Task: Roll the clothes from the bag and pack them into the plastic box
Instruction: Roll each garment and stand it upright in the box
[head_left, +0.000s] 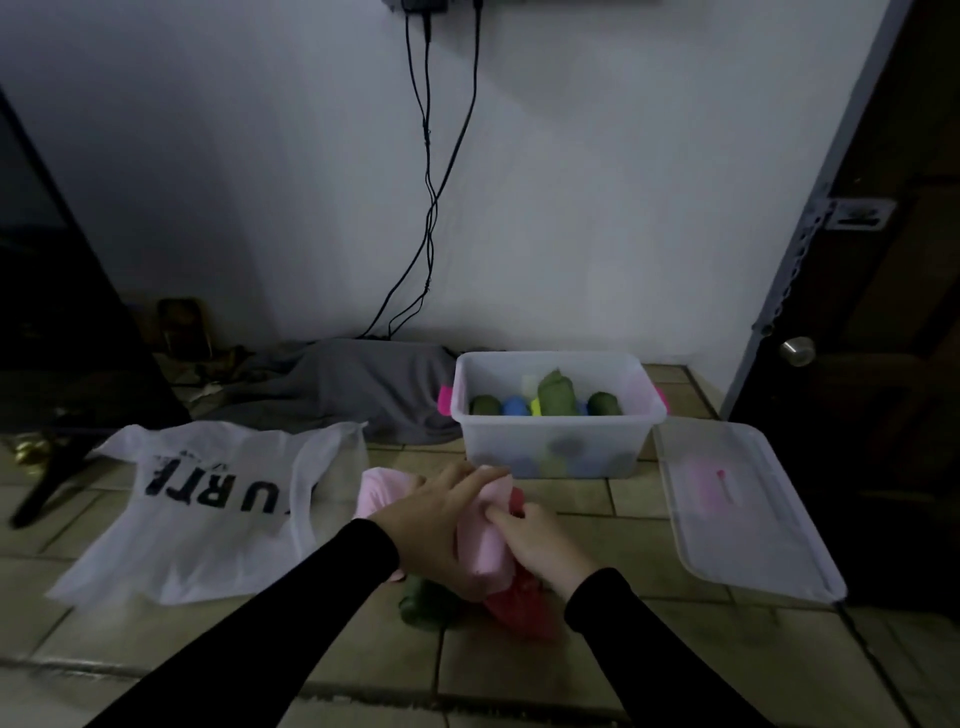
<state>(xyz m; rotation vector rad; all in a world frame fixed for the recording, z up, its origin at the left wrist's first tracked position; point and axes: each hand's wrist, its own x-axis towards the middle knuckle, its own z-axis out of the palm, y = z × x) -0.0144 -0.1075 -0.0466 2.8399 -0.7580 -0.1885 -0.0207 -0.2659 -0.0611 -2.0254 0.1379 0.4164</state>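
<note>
Both hands grip a pink garment (483, 545) just above the tiled floor in front of me. My left hand (436, 525) lies over its top, and my right hand (540, 545) holds its right side. Under the pink garment lie a red garment (519, 608) and a green garment (421, 608). The clear plastic box (558, 415) stands beyond my hands and holds several rolled clothes in green, blue and yellow. A white bag (208, 504) with black letters lies flat on the floor to the left.
The box's clear lid (748, 509) lies on the floor at the right, by a dark door (883, 312). A grey cloth (343, 389) is heaped against the wall behind the bag. Black cables (428, 208) hang down the wall. Dark furniture (52, 312) stands at the left.
</note>
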